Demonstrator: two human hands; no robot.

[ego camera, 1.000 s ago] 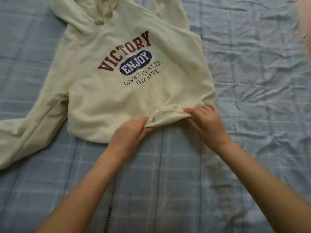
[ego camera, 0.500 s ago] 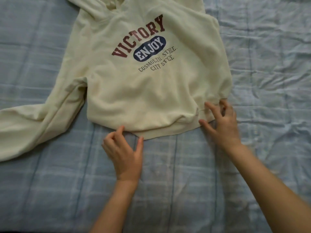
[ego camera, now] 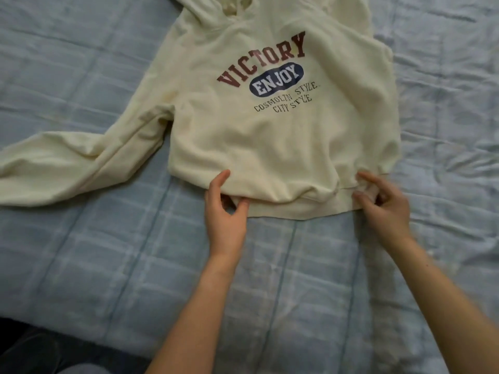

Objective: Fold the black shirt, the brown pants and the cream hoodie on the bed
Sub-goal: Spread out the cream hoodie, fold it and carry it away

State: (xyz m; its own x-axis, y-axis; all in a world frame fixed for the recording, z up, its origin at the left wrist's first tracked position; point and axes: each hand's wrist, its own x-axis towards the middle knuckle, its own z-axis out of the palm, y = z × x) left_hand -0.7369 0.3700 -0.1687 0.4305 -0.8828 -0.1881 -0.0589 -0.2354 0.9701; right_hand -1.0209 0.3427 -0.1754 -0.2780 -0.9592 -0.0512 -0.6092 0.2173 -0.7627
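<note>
The cream hoodie (ego camera: 283,147) lies face up on the bed, its "VICTORY ENJOY" print showing. Its left sleeve (ego camera: 67,163) stretches out to the left, and the hood runs off the top edge. My left hand (ego camera: 225,211) pinches the bottom hem left of centre, thumb on top and fingers under the fabric. My right hand (ego camera: 383,209) grips the hem at its right corner, where the cloth is slightly bunched. The hem between the two hands lies nearly flat. No black shirt or brown pants are in view.
A wrinkled blue plaid bedsheet (ego camera: 108,252) covers the bed all around the hoodie. The bed's near edge (ego camera: 81,338) runs across the lower left, with dark floor and something grey below it.
A second ago both hands held the hem bunched together at its middle. They let go, the hem flattened, and the hands now grip it farther apart. The view has shifted so the hoodie sits further right.
</note>
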